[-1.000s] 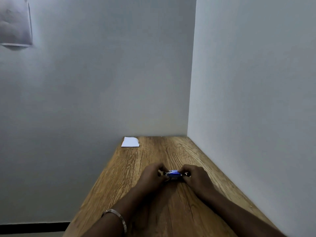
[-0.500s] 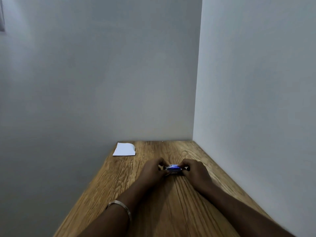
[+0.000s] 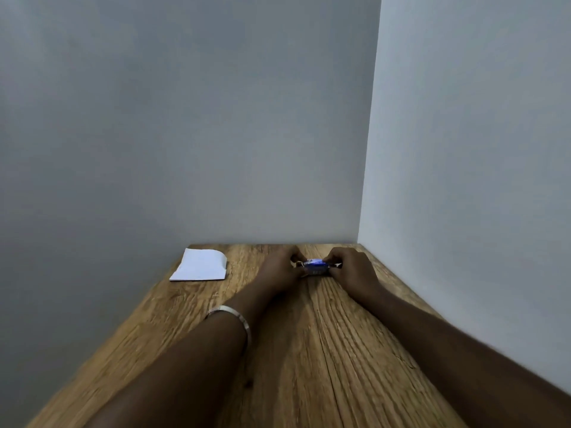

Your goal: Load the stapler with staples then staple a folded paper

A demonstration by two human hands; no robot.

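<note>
head view: stapler pinched between both hands' fingers.

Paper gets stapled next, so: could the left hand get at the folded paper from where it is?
Probably yes: the folded paper lies apart on the table, nothing between, though the left hand grips the stapler.

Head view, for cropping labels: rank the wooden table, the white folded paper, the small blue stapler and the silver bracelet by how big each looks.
1. Wooden table, largest by far.
2. White folded paper.
3. Silver bracelet, though it sits nearer the camera, so unsure.
4. Small blue stapler, partly hidden by both hands.
</note>
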